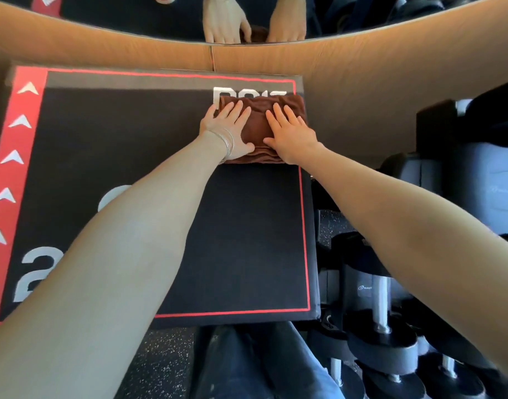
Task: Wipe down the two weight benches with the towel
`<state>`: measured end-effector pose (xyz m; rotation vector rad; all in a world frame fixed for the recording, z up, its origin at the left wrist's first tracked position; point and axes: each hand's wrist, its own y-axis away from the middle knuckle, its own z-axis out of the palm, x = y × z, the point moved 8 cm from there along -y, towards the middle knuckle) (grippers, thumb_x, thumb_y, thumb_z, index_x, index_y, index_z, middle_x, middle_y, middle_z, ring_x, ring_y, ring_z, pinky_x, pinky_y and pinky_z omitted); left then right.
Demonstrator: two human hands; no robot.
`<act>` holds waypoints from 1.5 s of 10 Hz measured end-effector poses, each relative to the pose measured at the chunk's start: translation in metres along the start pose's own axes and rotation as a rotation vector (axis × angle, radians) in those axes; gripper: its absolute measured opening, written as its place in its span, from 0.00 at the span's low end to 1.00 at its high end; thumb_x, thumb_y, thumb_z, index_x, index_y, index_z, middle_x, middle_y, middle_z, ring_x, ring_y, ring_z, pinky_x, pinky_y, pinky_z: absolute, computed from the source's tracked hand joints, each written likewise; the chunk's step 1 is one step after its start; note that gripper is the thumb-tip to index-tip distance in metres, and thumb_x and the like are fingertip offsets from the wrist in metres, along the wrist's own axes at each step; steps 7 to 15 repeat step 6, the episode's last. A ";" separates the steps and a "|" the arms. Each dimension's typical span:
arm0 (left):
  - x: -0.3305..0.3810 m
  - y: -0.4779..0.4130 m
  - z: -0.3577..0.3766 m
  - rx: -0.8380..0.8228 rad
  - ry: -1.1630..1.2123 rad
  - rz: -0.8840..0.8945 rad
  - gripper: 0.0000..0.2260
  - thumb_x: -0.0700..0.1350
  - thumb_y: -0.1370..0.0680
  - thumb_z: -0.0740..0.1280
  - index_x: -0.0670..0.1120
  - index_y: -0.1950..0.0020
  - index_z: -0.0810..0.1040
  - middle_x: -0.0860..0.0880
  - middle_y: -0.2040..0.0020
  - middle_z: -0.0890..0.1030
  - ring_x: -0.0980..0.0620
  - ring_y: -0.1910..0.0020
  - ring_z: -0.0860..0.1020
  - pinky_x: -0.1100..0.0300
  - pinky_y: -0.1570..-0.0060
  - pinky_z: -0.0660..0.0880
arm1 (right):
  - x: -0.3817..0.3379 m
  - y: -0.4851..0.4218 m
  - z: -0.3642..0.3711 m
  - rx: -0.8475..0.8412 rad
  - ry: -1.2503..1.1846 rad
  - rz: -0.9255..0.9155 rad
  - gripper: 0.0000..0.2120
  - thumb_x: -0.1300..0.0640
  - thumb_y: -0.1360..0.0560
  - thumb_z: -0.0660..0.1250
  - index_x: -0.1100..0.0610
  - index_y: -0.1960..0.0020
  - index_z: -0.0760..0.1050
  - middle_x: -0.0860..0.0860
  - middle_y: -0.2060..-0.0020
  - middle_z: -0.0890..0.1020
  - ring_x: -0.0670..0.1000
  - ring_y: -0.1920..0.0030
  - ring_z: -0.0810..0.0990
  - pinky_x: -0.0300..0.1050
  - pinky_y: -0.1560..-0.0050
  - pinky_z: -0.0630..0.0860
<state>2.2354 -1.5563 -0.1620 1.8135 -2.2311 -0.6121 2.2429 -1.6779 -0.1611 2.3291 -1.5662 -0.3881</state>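
A folded brown towel (258,126) lies at the far right corner of a large black padded box (247,240) with a red border line and white lettering. My left hand (228,131) presses flat on the towel's left part, fingers spread, thin bangles at the wrist. My right hand (290,133) presses flat on its right part. Both thumbs rest along the towel's near edge. No weight bench is clearly in view.
A tan wall (362,82) runs behind the box, with a mirror (247,12) above it reflecting both hands. Several black dumbbells (379,326) sit low on the right. Speckled rubber floor (160,364) and my jeans-clad legs (261,367) lie below.
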 end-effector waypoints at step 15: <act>-0.011 -0.040 -0.023 0.196 0.074 0.003 0.35 0.63 0.24 0.54 0.48 0.23 0.48 0.46 0.22 0.50 0.45 0.23 0.49 0.42 0.27 0.48 | 0.013 -0.040 -0.026 0.035 -0.029 -0.013 0.31 0.44 0.19 0.52 0.56 0.23 0.44 0.55 0.23 0.45 0.56 0.24 0.43 0.59 0.25 0.49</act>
